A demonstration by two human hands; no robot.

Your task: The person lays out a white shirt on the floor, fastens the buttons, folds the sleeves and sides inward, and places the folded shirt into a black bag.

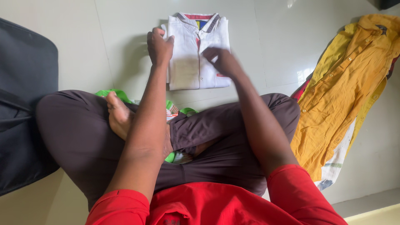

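A white folded shirt (pixel 199 52) is laid flat on the pale tiled floor (pixel 104 50), directly in front of the crossed legs (pixel 216 137) of a seated person, with its collar turned away from them. Both arms are stretched forward over the knees, and red sleeves (pixel 291 187) are seen at the bottom of the view. The left hand (pixel 159 46) is placed at the left edge of the shirt; its fingers are curled and pressed together, and the edge of the cloth seems to be pinched between them, though the grip itself is hidden by the back of the hand. The right hand (pixel 223 60) is lowered onto the middle of the shirt, close to its right side, with the wrist bent down; this hand is blurred, so it cannot be told if the fingers are spread or closed. A bare foot (pixel 118 114) is tucked over the left thigh, and a green bag (pixel 114 93) is partly covered under the legs. A yellow shirt (pixel 346 87) is spread out on the floor to the right, well apart from the white one. A dark bag (pixel 25 104) is seen at the left.
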